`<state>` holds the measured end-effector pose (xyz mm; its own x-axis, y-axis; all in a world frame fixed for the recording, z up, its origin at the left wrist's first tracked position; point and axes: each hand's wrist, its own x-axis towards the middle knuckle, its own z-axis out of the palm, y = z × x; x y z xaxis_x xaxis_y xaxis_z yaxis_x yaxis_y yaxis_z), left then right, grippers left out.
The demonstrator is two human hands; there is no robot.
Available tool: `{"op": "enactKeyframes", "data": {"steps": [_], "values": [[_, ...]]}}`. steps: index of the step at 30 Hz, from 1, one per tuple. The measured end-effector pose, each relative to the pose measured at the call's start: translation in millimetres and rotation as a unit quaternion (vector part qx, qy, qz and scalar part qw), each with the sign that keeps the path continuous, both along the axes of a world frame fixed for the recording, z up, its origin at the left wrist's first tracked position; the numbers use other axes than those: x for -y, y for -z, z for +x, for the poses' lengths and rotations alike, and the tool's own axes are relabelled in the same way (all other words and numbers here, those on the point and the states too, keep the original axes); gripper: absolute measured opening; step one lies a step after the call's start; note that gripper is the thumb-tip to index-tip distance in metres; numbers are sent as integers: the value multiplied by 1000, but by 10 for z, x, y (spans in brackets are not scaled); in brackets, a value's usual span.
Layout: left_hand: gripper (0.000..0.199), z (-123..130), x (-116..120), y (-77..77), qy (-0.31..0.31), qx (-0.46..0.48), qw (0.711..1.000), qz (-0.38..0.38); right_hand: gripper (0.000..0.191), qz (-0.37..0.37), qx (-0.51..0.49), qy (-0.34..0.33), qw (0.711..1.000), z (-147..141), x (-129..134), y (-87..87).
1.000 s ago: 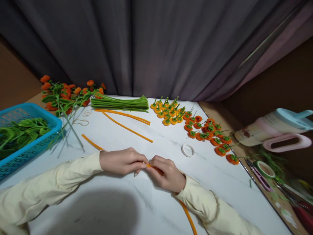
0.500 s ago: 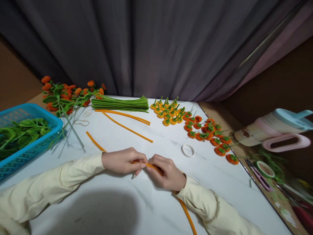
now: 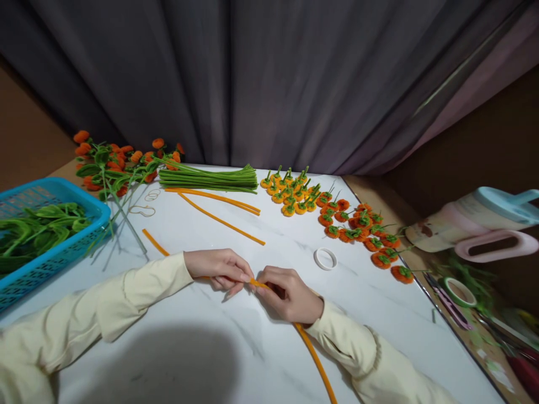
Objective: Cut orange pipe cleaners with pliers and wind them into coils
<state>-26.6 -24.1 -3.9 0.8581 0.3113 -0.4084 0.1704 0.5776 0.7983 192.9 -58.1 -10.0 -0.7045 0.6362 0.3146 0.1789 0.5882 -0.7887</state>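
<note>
Between my two hands runs an orange pipe cleaner [image 3: 316,359], pinched near its middle. My left hand [image 3: 221,270] grips it between thumb and fingers, and one end sticks out beyond the left sleeve. Close beside it, my right hand [image 3: 290,294] pinches the same pipe cleaner, whose other end passes under the right wrist toward the near edge of the view. Past my hands lie more orange pipe cleaners [image 3: 223,219] and a bundle of green pipe cleaners [image 3: 206,179]. Small yellow flower heads [image 3: 288,210] with green stems stand to their right, followed by orange flower heads [image 3: 381,260].
A white tape ring [image 3: 325,258] lies right of my hands. At left are a blue basket [image 3: 54,264] of green leaves and finished orange flowers [image 3: 113,163]. A tumbler [image 3: 446,224], a green tape roll [image 3: 460,292] and a pink-handled tool [image 3: 452,308] lie at right.
My left hand has turned slightly and its fingers have shifted on the pipe cleaner. The left end of the pipe cleaner has moved a little left. My right hand stays nearly in place.
</note>
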Motion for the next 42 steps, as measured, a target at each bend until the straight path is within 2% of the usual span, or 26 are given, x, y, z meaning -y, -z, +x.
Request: {"op": "enactKeyframes", "data": {"steps": [11, 17, 30, 42], "values": [[27, 3, 1, -9, 2, -11, 1000, 17, 31, 30, 15, 28, 999, 8, 8, 39], [30, 10, 6, 1, 25, -20, 999, 29, 35, 38, 7, 32, 999, -1, 14, 35], [29, 19, 29, -18, 36, -29, 997, 66, 28, 55, 6, 22, 998, 3, 1, 57], [33, 15, 33, -49, 54, -40, 994, 91, 27, 41, 13, 12, 999, 12, 0, 67]]}}
